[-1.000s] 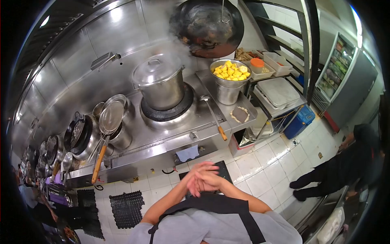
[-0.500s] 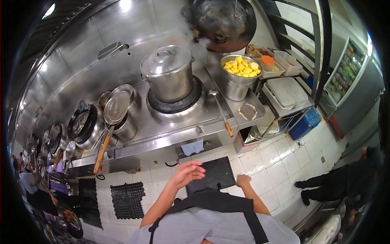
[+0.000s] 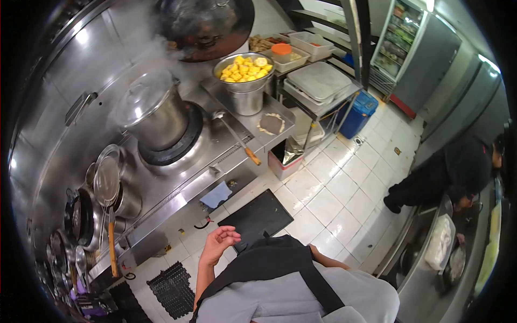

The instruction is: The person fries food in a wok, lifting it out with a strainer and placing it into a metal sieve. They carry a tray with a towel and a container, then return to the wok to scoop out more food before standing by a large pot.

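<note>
My left hand (image 3: 221, 240) is raised in front of the apron with its fingers apart and slightly curled, holding nothing, above a black floor mat (image 3: 264, 219). Only a small part of my right hand (image 3: 313, 251) shows at the right edge of the black apron (image 3: 269, 257); its fingers are hidden. On the steel stove (image 3: 188, 172) stands a large lidded pot (image 3: 156, 116). A ladle (image 3: 237, 139) with a wooden handle lies to its right. Yellow corn pieces (image 3: 245, 70) fill a metal bowl set on a steel pot (image 3: 247, 101).
Strainers (image 3: 106, 180) and pans (image 3: 81, 218) line the stove's left side. Steam rises by a large wok (image 3: 207, 27). Right of the stove are a cart (image 3: 318, 89), a blue container (image 3: 356, 116) and a glass-door fridge (image 3: 397, 43). A person in dark clothes (image 3: 452, 167) leans over a counter at right.
The view has turned to the right, so the stove has shifted left and more of the right counter shows. My right hand has drawn back against the apron. My left hand stays raised.
</note>
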The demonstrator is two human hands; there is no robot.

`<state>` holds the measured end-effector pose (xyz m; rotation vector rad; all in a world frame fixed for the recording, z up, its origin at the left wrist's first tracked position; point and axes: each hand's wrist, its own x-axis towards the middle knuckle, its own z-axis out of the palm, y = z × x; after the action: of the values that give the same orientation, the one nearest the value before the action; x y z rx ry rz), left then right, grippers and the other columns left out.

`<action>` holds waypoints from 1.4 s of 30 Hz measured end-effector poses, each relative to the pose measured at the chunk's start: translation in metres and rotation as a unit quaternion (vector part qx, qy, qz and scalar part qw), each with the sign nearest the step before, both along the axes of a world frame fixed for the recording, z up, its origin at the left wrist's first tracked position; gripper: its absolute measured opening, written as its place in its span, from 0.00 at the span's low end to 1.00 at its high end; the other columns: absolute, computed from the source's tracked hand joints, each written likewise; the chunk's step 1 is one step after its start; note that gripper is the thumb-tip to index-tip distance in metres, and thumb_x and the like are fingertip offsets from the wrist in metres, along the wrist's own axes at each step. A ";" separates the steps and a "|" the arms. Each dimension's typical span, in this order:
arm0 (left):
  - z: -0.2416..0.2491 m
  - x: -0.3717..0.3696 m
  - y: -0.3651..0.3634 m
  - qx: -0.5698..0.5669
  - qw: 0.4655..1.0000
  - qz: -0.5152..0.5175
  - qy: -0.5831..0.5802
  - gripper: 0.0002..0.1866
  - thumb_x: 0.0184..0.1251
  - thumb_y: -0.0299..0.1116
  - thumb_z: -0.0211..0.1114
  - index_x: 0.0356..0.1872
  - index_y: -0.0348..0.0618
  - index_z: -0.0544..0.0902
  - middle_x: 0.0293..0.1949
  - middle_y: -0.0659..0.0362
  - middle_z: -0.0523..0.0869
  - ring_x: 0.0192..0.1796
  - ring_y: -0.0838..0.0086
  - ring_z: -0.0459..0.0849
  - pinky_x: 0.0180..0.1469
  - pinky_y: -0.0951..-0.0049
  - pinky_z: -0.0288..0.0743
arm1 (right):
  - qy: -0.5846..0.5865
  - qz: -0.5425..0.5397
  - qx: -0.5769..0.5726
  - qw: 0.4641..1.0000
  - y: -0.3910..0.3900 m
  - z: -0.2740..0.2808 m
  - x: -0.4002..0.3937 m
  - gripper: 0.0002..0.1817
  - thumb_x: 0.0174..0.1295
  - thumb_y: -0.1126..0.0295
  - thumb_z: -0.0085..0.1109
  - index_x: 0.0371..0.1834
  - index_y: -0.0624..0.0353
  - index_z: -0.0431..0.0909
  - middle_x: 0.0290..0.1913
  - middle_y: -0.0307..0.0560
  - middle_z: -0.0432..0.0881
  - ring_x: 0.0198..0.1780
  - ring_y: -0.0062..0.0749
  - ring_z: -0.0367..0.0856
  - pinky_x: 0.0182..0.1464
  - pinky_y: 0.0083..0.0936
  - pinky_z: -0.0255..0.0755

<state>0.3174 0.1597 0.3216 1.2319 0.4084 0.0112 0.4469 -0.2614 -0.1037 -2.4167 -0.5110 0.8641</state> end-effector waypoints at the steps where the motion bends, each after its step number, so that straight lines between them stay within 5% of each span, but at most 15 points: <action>1: -0.006 0.004 -0.004 0.013 1.000 0.003 0.011 0.18 0.65 0.30 0.68 0.53 0.35 0.77 0.42 0.54 0.86 0.45 0.71 0.86 0.49 0.74 0.78 | -0.009 -0.022 0.012 1.000 0.010 0.009 0.004 0.17 0.54 0.58 0.60 0.28 0.65 0.84 0.36 0.65 0.85 0.42 0.55 0.86 0.43 0.43 0.79; 8: -0.013 0.007 -0.007 0.049 0.997 0.009 0.052 0.15 0.67 0.30 0.67 0.51 0.34 0.78 0.41 0.55 0.86 0.44 0.74 0.86 0.50 0.75 0.79 | 0.139 -0.016 0.017 0.990 0.037 0.055 0.051 0.17 0.54 0.57 0.59 0.29 0.63 0.86 0.36 0.63 0.85 0.41 0.53 0.86 0.42 0.41 0.79; 14: -0.028 -0.004 -0.002 0.040 0.998 0.047 0.016 0.14 0.67 0.28 0.66 0.50 0.34 0.79 0.40 0.56 0.86 0.43 0.74 0.86 0.49 0.75 0.79 | 0.006 0.026 0.048 0.999 0.023 0.036 0.046 0.12 0.49 0.63 0.59 0.30 0.58 0.88 0.33 0.55 0.87 0.37 0.46 0.87 0.42 0.34 0.80; 17: -0.028 -0.012 -0.004 0.055 0.996 0.068 0.032 0.13 0.67 0.28 0.66 0.50 0.35 0.79 0.40 0.58 0.86 0.42 0.77 0.85 0.47 0.76 0.79 | 0.103 -0.014 -0.058 0.993 0.033 0.033 0.046 0.11 0.44 0.68 0.61 0.31 0.56 0.88 0.31 0.54 0.86 0.35 0.47 0.86 0.42 0.35 0.80; 25: -0.035 -0.017 -0.004 0.042 0.995 0.091 0.015 0.13 0.67 0.29 0.65 0.49 0.34 0.79 0.38 0.59 0.85 0.41 0.78 0.84 0.46 0.77 0.78 | 0.104 0.071 -0.002 0.992 0.059 0.023 0.063 0.10 0.44 0.69 0.62 0.31 0.56 0.88 0.30 0.54 0.86 0.34 0.47 0.86 0.40 0.37 0.80; 29: -0.038 -0.014 -0.003 0.046 0.995 0.089 0.011 0.13 0.67 0.29 0.65 0.49 0.34 0.79 0.39 0.57 0.86 0.41 0.77 0.85 0.47 0.77 0.78 | 0.051 0.138 0.119 0.982 0.063 -0.009 0.075 0.10 0.44 0.70 0.62 0.30 0.56 0.87 0.30 0.54 0.86 0.34 0.47 0.86 0.40 0.37 0.80; 31: -0.031 -0.012 -0.003 0.051 0.995 0.078 0.027 0.13 0.67 0.29 0.66 0.49 0.34 0.79 0.40 0.56 0.87 0.42 0.75 0.86 0.47 0.77 0.78 | -0.005 0.166 0.114 0.980 0.069 0.034 0.073 0.09 0.43 0.71 0.62 0.29 0.57 0.86 0.29 0.54 0.85 0.33 0.43 0.86 0.37 0.37 0.80; 32: -0.026 -0.011 -0.006 0.058 0.994 0.080 0.036 0.13 0.67 0.29 0.66 0.49 0.34 0.79 0.40 0.55 0.87 0.42 0.74 0.86 0.47 0.76 0.79 | -0.208 0.320 0.194 0.903 0.064 0.019 0.076 0.07 0.47 0.69 0.58 0.24 0.58 0.85 0.25 0.54 0.85 0.28 0.41 0.86 0.34 0.37 0.79; 33: -0.023 -0.008 -0.006 0.067 0.994 0.077 0.042 0.13 0.67 0.29 0.66 0.49 0.34 0.79 0.41 0.55 0.87 0.42 0.74 0.86 0.46 0.76 0.79 | -0.010 0.182 0.145 0.972 0.062 -0.012 0.074 0.12 0.52 0.64 0.55 0.20 0.60 0.84 0.20 0.53 0.83 0.23 0.41 0.84 0.33 0.38 0.79; 34: -0.022 -0.007 -0.007 0.074 0.994 0.071 0.048 0.14 0.67 0.29 0.67 0.50 0.34 0.79 0.41 0.54 0.87 0.42 0.72 0.87 0.46 0.75 0.79 | 0.018 0.205 0.039 0.978 0.056 -0.067 0.076 0.14 0.44 0.64 0.64 0.34 0.54 0.87 0.32 0.55 0.85 0.34 0.49 0.85 0.40 0.40 0.80; 36: -0.023 -0.002 -0.007 0.061 0.994 0.074 0.048 0.13 0.66 0.28 0.66 0.50 0.35 0.79 0.39 0.53 0.87 0.40 0.71 0.87 0.43 0.75 0.79 | 0.056 0.157 -0.054 0.985 0.063 -0.037 0.061 0.11 0.50 0.66 0.55 0.25 0.60 0.84 0.27 0.55 0.84 0.30 0.47 0.85 0.35 0.42 0.81; 37: -0.026 -0.001 -0.007 0.070 0.993 0.076 0.049 0.13 0.66 0.27 0.66 0.49 0.34 0.79 0.39 0.53 0.87 0.40 0.71 0.87 0.41 0.77 0.78 | 0.166 0.016 -0.062 0.984 0.073 0.055 0.051 0.14 0.52 0.67 0.48 0.23 0.62 0.83 0.23 0.56 0.83 0.23 0.43 0.85 0.28 0.37 0.82; 42: -0.024 0.020 -0.016 0.067 0.996 0.038 0.037 0.13 0.66 0.28 0.66 0.48 0.33 0.79 0.37 0.54 0.87 0.38 0.72 0.87 0.40 0.78 0.78 | 0.169 -0.116 -0.046 0.978 0.058 0.068 0.028 0.14 0.51 0.67 0.51 0.30 0.63 0.85 0.24 0.56 0.84 0.21 0.40 0.85 0.23 0.33 0.82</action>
<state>0.3376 0.1441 0.2980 1.3506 0.5266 0.0586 0.4751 -0.2033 -0.0361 -2.2835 -0.0606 1.1823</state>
